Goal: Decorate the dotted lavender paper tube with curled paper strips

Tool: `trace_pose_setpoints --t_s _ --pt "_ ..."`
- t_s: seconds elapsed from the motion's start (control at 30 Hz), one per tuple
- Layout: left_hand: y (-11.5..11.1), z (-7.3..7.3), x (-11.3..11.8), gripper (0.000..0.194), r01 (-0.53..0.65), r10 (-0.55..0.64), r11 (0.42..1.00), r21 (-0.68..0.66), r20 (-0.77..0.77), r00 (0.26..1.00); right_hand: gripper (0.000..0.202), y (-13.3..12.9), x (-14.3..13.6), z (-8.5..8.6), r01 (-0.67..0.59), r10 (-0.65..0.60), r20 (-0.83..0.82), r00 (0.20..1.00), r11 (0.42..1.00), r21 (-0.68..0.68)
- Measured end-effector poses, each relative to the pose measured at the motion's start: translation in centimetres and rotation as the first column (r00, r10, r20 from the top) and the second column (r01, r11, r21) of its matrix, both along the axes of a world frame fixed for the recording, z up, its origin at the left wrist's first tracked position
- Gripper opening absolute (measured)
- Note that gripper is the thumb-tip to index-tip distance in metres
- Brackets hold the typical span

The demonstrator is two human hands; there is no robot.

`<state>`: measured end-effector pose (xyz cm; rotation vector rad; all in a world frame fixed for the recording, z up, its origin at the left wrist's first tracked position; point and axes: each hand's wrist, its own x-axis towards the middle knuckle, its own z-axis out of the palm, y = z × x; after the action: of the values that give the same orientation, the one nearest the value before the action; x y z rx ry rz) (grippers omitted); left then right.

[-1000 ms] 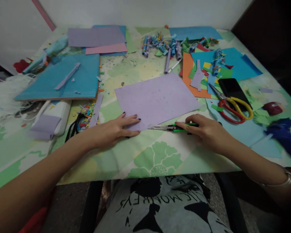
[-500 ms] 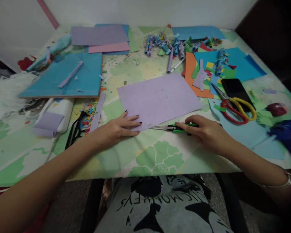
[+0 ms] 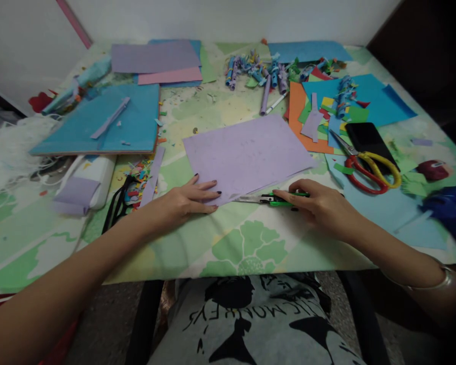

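One lilac sheet point(image 3: 247, 152) under spread left fingers point(image 3: 203, 194); right fingers point(image 3: 294, 199) around cutter point(image 3: 277, 199); open tablecloth point(image 3: 307, 248) along near edge

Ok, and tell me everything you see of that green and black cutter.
The slim green-and-black utility knife, with a long grey, metallic-looking blade, lies nearly level. Its blade is out, pointing left along the near edge of the light purple paper sheet. The right hand grips and partly hides the handle. Whether the tip sits under or inside the paper is unclear.
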<state>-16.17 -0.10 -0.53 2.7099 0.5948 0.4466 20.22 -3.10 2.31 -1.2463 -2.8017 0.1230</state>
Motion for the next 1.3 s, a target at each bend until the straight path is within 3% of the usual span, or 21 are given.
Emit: trace_pose_setpoints --t_s 0.3,0.6,0.87,1.3 --pt "-0.1 0.1 0.1 0.032 -0.015 0.015 1.000 0.014 -0.007 1.000 0.065 -0.1 0.4 0.1 -0.012 0.012 0.000 1.000 1.000 0.018" --pt "-0.2 0.2 0.2 0.033 -0.023 0.023 1.000 0.000 0.013 1.000 0.058 -0.7 0.8 -0.4 0.062 -0.063 -0.052 0.997 0.998 -0.015" --pt "-0.2 0.1 0.1 0.033 -0.027 0.028 0.999 -0.043 0.017 0.999 0.060 -1.1 -0.6 -0.2 0.003 -0.003 -0.013 1.000 1.000 -0.002" --pt "-0.4 0.1 0.2 0.032 -0.025 0.025 1.000 -0.007 0.021 0.999 0.066 0.0 -0.1 0.1 -0.035 0.035 0.020 0.999 0.999 0.027"
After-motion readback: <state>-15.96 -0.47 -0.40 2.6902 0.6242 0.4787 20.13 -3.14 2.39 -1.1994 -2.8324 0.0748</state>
